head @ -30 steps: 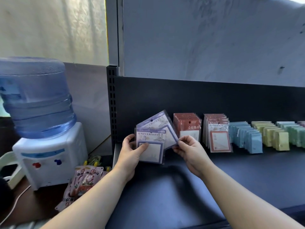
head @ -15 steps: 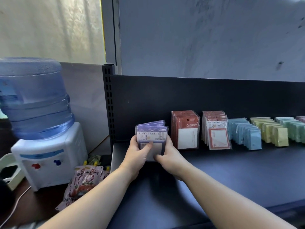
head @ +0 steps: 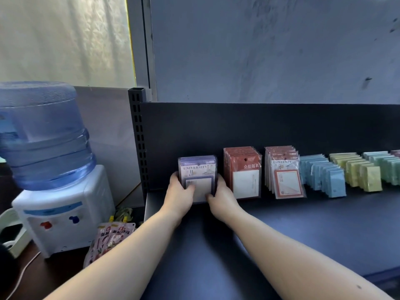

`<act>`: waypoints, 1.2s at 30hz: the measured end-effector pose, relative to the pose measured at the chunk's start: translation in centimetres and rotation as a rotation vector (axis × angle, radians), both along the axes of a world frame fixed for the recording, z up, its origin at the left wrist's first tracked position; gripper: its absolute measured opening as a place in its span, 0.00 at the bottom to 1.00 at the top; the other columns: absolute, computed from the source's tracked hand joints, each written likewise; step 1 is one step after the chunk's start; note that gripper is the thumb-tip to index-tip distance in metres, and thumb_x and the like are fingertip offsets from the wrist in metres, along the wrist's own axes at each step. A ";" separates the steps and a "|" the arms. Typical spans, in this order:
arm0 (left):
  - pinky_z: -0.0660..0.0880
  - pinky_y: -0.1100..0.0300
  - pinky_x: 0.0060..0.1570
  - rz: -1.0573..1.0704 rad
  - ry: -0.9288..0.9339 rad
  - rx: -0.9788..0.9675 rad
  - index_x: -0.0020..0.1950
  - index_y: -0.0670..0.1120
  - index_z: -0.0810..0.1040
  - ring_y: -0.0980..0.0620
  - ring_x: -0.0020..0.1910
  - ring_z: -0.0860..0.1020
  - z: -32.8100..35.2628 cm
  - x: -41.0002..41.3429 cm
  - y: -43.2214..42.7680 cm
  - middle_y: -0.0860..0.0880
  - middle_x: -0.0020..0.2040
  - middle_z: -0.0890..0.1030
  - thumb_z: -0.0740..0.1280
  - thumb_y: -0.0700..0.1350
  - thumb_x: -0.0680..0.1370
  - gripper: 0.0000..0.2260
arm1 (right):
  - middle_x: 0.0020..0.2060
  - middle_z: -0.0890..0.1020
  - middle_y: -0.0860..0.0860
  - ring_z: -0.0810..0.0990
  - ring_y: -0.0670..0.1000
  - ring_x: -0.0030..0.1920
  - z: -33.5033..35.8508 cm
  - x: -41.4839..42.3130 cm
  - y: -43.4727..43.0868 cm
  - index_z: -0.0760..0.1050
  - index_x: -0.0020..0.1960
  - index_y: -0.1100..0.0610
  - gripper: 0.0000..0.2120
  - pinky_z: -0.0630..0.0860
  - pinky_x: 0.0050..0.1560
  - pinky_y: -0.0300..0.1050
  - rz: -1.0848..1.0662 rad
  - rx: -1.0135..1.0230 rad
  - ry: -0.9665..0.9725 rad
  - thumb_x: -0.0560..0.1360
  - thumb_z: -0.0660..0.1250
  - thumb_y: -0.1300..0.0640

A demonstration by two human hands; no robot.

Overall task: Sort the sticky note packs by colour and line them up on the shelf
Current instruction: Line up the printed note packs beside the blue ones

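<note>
Now gripping the purple pack stack (head: 198,172) from both sides: left hand (head: 179,191) grip curled round its left edge, thumb across the front; right hand (head: 220,193) grip clamped on its right edge. Both forearms stretched forward, wrists low. Stack upright near the shelf (head: 281,224) back-left corner, just left of the red packs (head: 242,167).

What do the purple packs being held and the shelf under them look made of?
The purple packs: paper pads with printed cards in clear glossy plastic sleeves, going by the sheen and see-through edges. The shelf: probably painted metal, matte dark finish; the slotted upright at its left end suggests steel racking.
</note>
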State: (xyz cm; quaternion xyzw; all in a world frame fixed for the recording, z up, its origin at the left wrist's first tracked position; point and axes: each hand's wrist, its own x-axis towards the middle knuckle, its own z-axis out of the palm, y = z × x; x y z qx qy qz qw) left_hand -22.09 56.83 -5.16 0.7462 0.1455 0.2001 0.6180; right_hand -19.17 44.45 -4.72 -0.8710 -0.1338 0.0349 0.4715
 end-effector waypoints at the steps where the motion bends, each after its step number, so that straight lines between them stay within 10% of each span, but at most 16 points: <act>1: 0.72 0.55 0.61 0.017 0.024 0.018 0.70 0.46 0.67 0.48 0.58 0.75 -0.2 0.0 -0.1 0.49 0.60 0.77 0.64 0.41 0.78 0.20 | 0.66 0.74 0.53 0.73 0.54 0.64 -0.2 0.1 0.2 0.57 0.75 0.53 0.30 0.69 0.60 0.40 0.001 -0.019 0.002 0.75 0.60 0.63; 9: 0.67 0.53 0.68 0.007 0.083 0.090 0.75 0.45 0.60 0.46 0.66 0.71 -1.5 0.2 -0.4 0.46 0.68 0.72 0.59 0.37 0.77 0.26 | 0.54 0.76 0.46 0.73 0.45 0.52 -0.9 0.6 0.8 0.67 0.67 0.51 0.21 0.67 0.51 0.35 0.021 0.092 -0.049 0.75 0.58 0.62; 23: 0.59 0.50 0.74 0.056 0.145 0.148 0.77 0.40 0.52 0.43 0.74 0.61 -1.4 0.0 -0.8 0.39 0.75 0.61 0.62 0.38 0.76 0.32 | 0.68 0.72 0.54 0.71 0.54 0.68 -1.0 -0.1 -0.2 0.55 0.75 0.58 0.33 0.68 0.68 0.45 0.030 -0.039 -0.076 0.74 0.65 0.59; 26: 0.50 0.56 0.74 0.084 0.180 0.225 0.78 0.38 0.46 0.43 0.77 0.51 -0.8 -0.7 -1.3 0.39 0.78 0.51 0.63 0.38 0.78 0.35 | 0.72 0.66 0.54 0.65 0.52 0.72 -0.2 -1.0 -1.5 0.49 0.77 0.60 0.36 0.59 0.66 0.34 0.079 -0.073 -0.062 0.76 0.65 0.60; 36: 0.45 0.56 0.74 0.093 0.083 0.689 0.78 0.42 0.49 0.44 0.77 0.46 2.7 -3.2 -7.6 0.42 0.78 0.48 0.65 0.43 0.77 0.35 | 0.53 0.83 0.49 0.79 0.49 0.55 1.8 -1.2 -10.9 0.80 0.57 0.54 0.12 0.73 0.57 0.40 0.186 -0.255 -0.308 0.76 0.62 0.57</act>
